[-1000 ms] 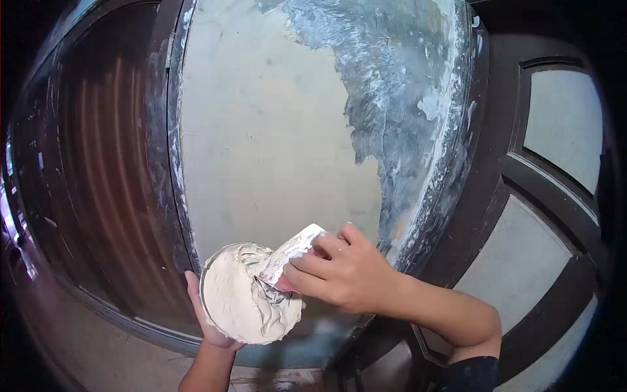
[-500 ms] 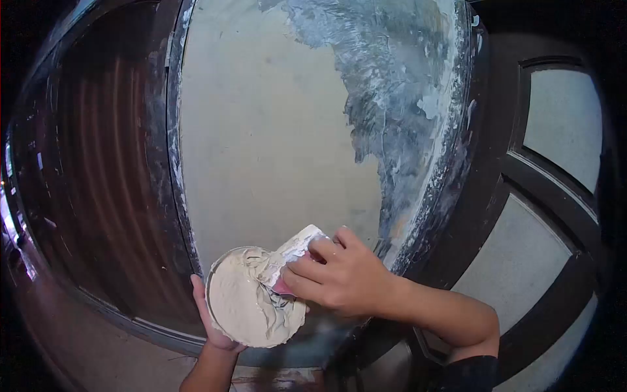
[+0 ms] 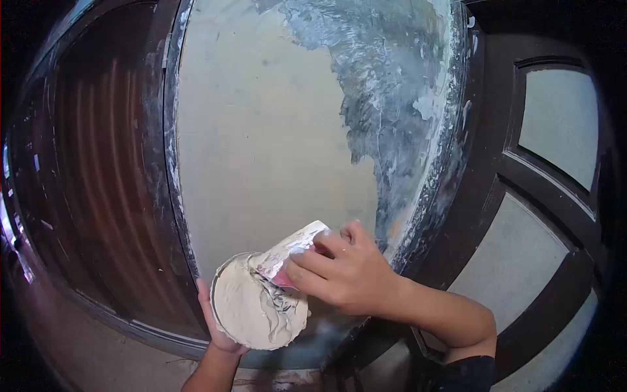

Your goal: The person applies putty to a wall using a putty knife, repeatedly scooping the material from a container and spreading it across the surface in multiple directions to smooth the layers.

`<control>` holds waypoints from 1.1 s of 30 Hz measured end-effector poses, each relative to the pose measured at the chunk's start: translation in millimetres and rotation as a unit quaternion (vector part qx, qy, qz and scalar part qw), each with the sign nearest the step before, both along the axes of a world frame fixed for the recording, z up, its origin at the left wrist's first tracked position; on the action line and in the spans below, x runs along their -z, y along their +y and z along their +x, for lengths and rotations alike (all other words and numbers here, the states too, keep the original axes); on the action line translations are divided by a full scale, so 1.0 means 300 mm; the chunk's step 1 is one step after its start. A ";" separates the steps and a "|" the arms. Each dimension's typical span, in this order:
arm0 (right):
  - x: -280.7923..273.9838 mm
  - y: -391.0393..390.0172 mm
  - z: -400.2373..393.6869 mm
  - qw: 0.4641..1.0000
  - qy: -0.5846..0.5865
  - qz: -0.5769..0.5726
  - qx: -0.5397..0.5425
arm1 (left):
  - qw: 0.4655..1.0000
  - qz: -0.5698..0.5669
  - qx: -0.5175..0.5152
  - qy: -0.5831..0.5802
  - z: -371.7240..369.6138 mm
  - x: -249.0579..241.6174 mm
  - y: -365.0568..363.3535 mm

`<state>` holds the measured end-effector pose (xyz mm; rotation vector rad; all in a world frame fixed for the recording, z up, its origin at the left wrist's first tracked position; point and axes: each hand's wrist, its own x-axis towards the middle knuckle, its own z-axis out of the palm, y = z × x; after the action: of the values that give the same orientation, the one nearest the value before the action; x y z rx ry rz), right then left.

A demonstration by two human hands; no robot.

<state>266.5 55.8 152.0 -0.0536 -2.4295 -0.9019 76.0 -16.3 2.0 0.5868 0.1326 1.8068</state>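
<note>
My left hand [image 3: 221, 332] holds a round tub [image 3: 215, 302] from its left side and below. Cream-coloured putty [image 3: 247, 312] fills it to the rim, smooth on the left and ridged, with dark streaks, on the right. My right hand [image 3: 349, 277] grips a putty knife [image 3: 297, 247] over the tub's upper right edge. Cream putty coats the wide blade, and a pink part shows by my fingers. The blade's lower left end is at the putty; its far end points up and right.
Ahead is a wall panel [image 3: 261, 130] with a smooth cream coat on the left and a bare grey-blue patch [image 3: 385, 98] on the right. A dark brown wooden surface [image 3: 104, 170] stands at left. Dark framing with pale panels [image 3: 522, 248] stands at right.
The putty knife has risen slightly and turned in my right hand, uncovering more dark-streaked putty in the tub. The tub has shifted a little to the right in view.
</note>
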 end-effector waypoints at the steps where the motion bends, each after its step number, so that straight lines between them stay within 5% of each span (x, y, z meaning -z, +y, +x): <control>1: -0.002 0.002 0.004 1.000 0.000 0.002 0.001 | 1.000 0.000 0.001 -0.002 0.002 -0.001 0.003; 10: -0.106 0.114 0.046 0.990 0.084 -0.105 0.029 | 0.997 0.011 0.073 -0.012 -0.004 0.004 0.036; 22: -0.770 0.410 0.006 0.923 0.383 -0.033 0.005 | 0.996 0.064 -0.066 0.016 0.043 -0.004 0.035; 25: -0.906 0.523 -0.040 0.922 0.385 -0.032 0.010 | 0.991 0.073 -0.095 -0.061 0.109 -0.030 0.001; 30: -0.972 0.612 -0.129 0.928 0.362 -0.085 0.019 | 0.981 0.063 -0.180 0.044 0.117 -0.017 -0.016; 33: -0.985 0.661 -0.171 0.921 0.377 -0.094 -0.014 | 0.973 0.044 -0.227 -0.010 0.164 -0.042 -0.020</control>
<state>215.2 254.1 447.4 -0.3669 -1.7691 -0.4932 125.2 -22.4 14.6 0.6369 0.1841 2.2722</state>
